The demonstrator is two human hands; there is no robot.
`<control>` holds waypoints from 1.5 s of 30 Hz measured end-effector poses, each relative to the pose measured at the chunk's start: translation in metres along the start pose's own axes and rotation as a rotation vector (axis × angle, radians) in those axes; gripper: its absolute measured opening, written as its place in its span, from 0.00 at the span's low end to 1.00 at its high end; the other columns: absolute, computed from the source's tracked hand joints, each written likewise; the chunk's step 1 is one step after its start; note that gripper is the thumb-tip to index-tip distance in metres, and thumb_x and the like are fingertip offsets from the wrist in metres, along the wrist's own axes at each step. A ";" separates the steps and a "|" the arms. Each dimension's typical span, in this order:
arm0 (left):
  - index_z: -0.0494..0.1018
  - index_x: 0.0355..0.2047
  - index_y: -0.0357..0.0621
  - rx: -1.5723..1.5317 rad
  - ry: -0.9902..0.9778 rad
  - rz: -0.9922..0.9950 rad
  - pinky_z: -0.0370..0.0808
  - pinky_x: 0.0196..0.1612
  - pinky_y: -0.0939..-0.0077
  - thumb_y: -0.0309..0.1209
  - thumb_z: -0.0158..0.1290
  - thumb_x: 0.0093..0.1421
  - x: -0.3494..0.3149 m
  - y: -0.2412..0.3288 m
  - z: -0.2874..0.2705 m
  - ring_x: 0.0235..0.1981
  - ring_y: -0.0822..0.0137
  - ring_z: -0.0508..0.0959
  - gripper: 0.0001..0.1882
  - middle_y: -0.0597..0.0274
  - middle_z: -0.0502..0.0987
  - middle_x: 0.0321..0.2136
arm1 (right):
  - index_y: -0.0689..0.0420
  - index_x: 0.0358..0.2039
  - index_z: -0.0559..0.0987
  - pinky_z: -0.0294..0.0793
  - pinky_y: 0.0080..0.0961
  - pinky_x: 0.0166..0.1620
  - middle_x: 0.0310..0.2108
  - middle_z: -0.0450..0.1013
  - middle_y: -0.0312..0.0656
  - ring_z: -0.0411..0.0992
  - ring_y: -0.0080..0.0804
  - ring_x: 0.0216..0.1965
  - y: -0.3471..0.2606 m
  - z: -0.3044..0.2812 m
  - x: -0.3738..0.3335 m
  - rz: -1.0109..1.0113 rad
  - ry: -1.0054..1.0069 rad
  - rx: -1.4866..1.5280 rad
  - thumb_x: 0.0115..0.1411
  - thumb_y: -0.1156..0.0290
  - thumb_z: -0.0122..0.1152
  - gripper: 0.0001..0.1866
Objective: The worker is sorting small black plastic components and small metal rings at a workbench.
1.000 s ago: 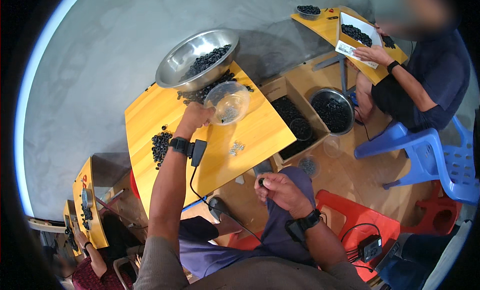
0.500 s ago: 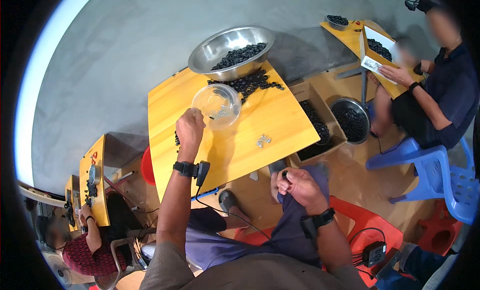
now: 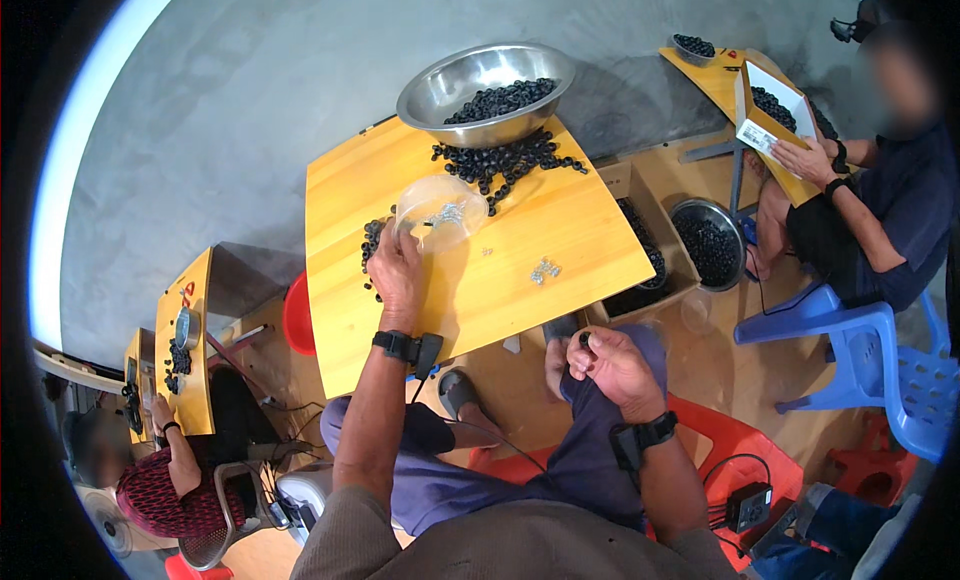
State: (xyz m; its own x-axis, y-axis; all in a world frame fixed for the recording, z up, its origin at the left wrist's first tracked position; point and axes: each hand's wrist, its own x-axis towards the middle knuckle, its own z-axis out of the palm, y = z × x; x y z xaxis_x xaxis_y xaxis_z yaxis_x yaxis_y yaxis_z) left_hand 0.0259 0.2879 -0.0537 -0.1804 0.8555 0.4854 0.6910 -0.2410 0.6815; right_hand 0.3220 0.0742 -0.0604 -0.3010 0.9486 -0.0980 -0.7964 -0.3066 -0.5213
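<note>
My left hand [image 3: 397, 272] is at the near left rim of a clear plastic bowl [image 3: 468, 235], its fingers closed on that edge. The bowl looks tilted and holds small shiny metal pieces [image 3: 447, 215] and a dark bit. Over my right thigh, my right hand [image 3: 617, 368] pinches a small black part [image 3: 585, 337] between thumb and fingers. Loose black ring-like parts [image 3: 371, 242] lie left of my left hand, partly hidden by it. A small cluster of metal pieces [image 3: 545, 271] rests on the yellow table [image 3: 500, 305].
Behind the bowl, a large steel basin [image 3: 425, 105] holds black parts, with more heaped before it [image 3: 495, 165]. Right of the table stand a cardboard box [image 3: 672, 230] and a steel bowl [image 3: 741, 265] on the floor. Co-workers sit at both sides, one holding a white box [image 3: 757, 138].
My left hand has come to the bowl's rim, and the bowl now looks tilted. My right hand still pinches the black part, having turned slightly. The whole view has shifted a little.
</note>
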 end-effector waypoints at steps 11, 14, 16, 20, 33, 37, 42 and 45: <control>0.75 0.56 0.34 -0.174 -0.017 -0.022 0.82 0.34 0.75 0.28 0.50 0.70 -0.009 0.006 0.006 0.30 0.70 0.84 0.17 0.57 0.83 0.31 | 0.64 0.41 0.78 0.71 0.23 0.36 0.27 0.69 0.34 0.68 0.25 0.30 -0.001 0.000 0.000 -0.014 -0.023 -0.031 0.69 0.63 0.56 0.15; 0.74 0.56 0.34 -0.156 -0.011 0.019 0.82 0.34 0.75 0.28 0.49 0.70 -0.009 0.007 0.005 0.31 0.71 0.84 0.17 0.57 0.84 0.32 | 0.64 0.42 0.78 0.71 0.23 0.36 0.27 0.69 0.35 0.68 0.25 0.30 -0.001 0.000 0.001 -0.014 -0.024 -0.021 0.69 0.63 0.56 0.15; 0.74 0.56 0.35 -0.112 0.015 0.092 0.81 0.36 0.74 0.27 0.49 0.70 -0.009 0.006 0.005 0.32 0.71 0.85 0.17 0.57 0.84 0.33 | 0.64 0.42 0.78 0.71 0.23 0.36 0.27 0.69 0.35 0.68 0.25 0.30 -0.001 -0.001 0.001 -0.015 -0.017 -0.019 0.69 0.63 0.56 0.15; 0.75 0.57 0.38 -0.106 0.017 0.100 0.82 0.36 0.70 0.27 0.52 0.68 -0.003 0.013 0.003 0.33 0.62 0.87 0.18 0.46 0.84 0.36 | 0.65 0.41 0.78 0.72 0.24 0.36 0.27 0.69 0.35 0.68 0.26 0.29 -0.001 -0.002 0.000 -0.014 -0.015 -0.021 0.69 0.63 0.56 0.15; 0.77 0.55 0.37 -0.326 0.184 0.169 0.78 0.49 0.74 0.19 0.53 0.65 0.012 -0.012 0.014 0.45 0.65 0.83 0.18 0.49 0.83 0.46 | 0.64 0.41 0.78 0.71 0.26 0.36 0.26 0.69 0.35 0.68 0.26 0.29 -0.003 -0.001 0.001 -0.031 -0.009 -0.068 0.69 0.62 0.57 0.15; 0.76 0.56 0.37 -0.331 0.143 0.161 0.76 0.51 0.76 0.20 0.54 0.65 0.011 -0.009 0.015 0.46 0.68 0.82 0.18 0.53 0.83 0.47 | 0.64 0.41 0.78 0.71 0.26 0.36 0.26 0.69 0.35 0.67 0.26 0.29 -0.003 0.000 0.000 -0.035 -0.012 -0.068 0.69 0.62 0.57 0.16; 0.75 0.56 0.34 -0.483 0.191 0.192 0.76 0.52 0.75 0.22 0.55 0.64 0.012 -0.007 0.016 0.47 0.68 0.81 0.19 0.54 0.83 0.48 | 0.64 0.41 0.78 0.71 0.27 0.36 0.27 0.69 0.34 0.68 0.28 0.30 -0.004 -0.001 0.002 -0.029 -0.027 -0.092 0.69 0.60 0.57 0.16; 0.75 0.56 0.33 -0.506 0.187 0.140 0.76 0.53 0.74 0.24 0.55 0.65 0.016 -0.012 0.020 0.48 0.68 0.81 0.19 0.52 0.82 0.49 | 0.64 0.41 0.78 0.72 0.27 0.36 0.27 0.69 0.35 0.69 0.28 0.30 -0.001 -0.003 -0.001 -0.031 -0.026 -0.090 0.69 0.60 0.56 0.17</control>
State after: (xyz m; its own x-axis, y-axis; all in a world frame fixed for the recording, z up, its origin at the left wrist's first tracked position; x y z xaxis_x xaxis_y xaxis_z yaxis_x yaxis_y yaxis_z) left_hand 0.0284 0.3135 -0.0649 -0.2640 0.7147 0.6477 0.3031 -0.5760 0.7592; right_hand 0.3243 0.0738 -0.0627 -0.2917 0.9547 -0.0592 -0.7556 -0.2679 -0.5978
